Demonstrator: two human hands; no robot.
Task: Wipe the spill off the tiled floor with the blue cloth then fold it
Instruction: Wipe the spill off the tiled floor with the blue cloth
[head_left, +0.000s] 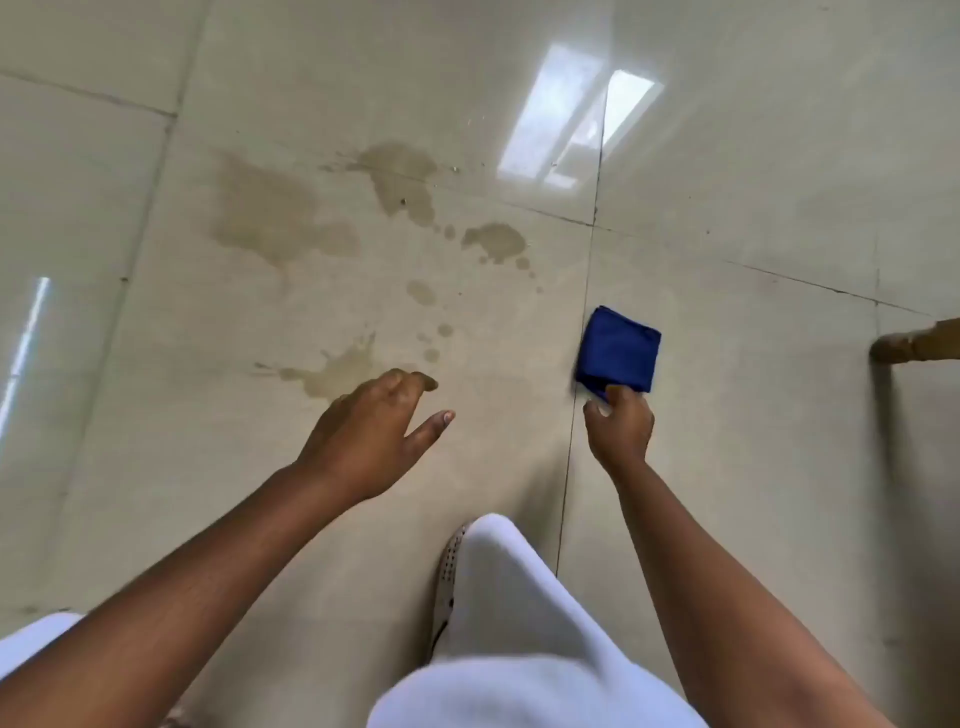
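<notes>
A brownish spill (291, 218) spreads in patches and drops over the glossy cream tiled floor (727, 467), from the upper middle down to a splash just beyond my left hand. The blue cloth (621, 351), folded into a small square, lies on the floor right of the spill, beside a tile joint. My right hand (621, 423) pinches the cloth's near edge. My left hand (371, 434) hovers open over the floor, fingers spread, close to the nearest splash and holding nothing.
A wooden furniture leg (917, 343) enters from the right edge. My knee in white clothing (509, 597) and a perforated white shoe (449, 566) fill the bottom middle. Window light reflects on the tiles at the top right.
</notes>
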